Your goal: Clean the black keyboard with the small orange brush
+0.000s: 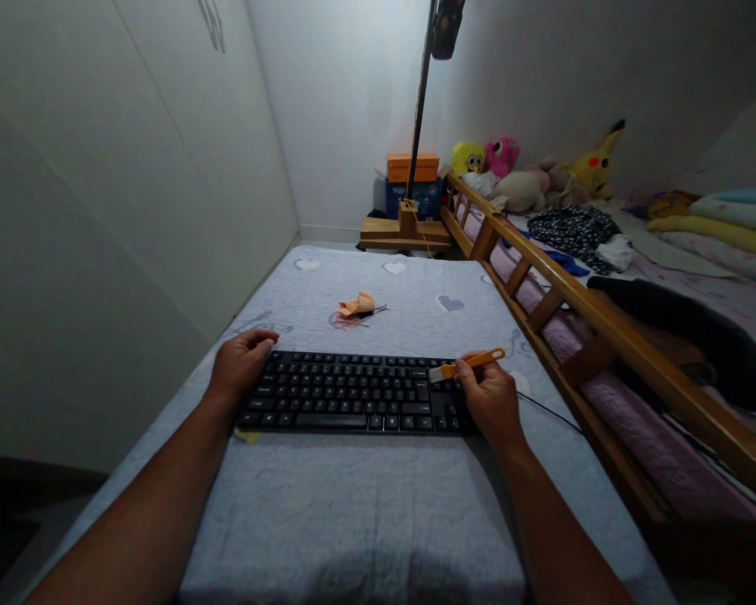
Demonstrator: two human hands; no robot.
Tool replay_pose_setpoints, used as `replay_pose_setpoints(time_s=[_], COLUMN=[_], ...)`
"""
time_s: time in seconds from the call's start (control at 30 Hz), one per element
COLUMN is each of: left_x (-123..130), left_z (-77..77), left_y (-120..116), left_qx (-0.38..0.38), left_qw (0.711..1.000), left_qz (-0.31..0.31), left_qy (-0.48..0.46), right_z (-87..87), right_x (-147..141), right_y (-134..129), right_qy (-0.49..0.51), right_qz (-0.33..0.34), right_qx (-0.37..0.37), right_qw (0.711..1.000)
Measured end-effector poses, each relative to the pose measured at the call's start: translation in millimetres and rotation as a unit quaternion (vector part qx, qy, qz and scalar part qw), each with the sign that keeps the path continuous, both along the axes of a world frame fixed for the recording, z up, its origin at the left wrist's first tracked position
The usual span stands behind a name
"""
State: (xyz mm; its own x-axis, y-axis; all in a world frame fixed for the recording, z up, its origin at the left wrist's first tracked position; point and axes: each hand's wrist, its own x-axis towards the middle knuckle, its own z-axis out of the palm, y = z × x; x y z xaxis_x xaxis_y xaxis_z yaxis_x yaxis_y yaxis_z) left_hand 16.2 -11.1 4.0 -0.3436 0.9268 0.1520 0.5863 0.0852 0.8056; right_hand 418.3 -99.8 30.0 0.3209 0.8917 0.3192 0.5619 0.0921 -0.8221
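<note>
A black computer keyboard (346,393) lies flat on the cloth-covered surface in front of me. My left hand (243,361) is closed at its upper left corner, thumb and fingers against the edge; part of the grip is hidden. Between the thumb and fingers of my right hand (490,399) is a small brush (479,360) with an orange handle. Its pale bristles point left and rest on or just over the keys near the right end of the keyboard. The hand covers part of the number keys.
Beyond the keyboard lie a crumpled orange cloth (356,304) and thin metal tools (378,309). A black cable (551,412) runs off to the right. A wooden bed rail (560,294) borders the right side; a white cabinet (119,210) stands left. Plush toys (520,189) sit behind the rail.
</note>
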Motion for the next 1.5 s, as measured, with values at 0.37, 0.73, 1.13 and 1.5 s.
replay_pose_setpoints(time_s=[0.37, 0.73, 1.13, 1.5], left_x=[-2.0, -5.0, -3.2, -2.8], left_z=[-2.8, -8.2, -5.7, -4.6], left_y=[0.8, 3.4, 2.4, 2.2], left_qx=[0.000, -0.002, -0.001, 0.004], left_qw=[1.000, 1.000, 1.000, 1.000], left_qz=[-0.001, -0.001, 0.001, -0.001], left_qy=[0.003, 0.002, -0.006, -0.006], right_z=[4.4, 0.7, 2.2, -4.3], right_x=[29.0, 3.5, 32.7, 62.3], right_y=[-0.8, -2.0, -1.6, -0.9], right_qy=[-0.128, 0.015, -0.127, -0.213], right_qz=[-0.148, 0.008, -0.119, -0.193], right_qx=[0.058, 0.025, 0.034, 0.056], right_qw=[0.979, 1.000, 0.984, 0.956])
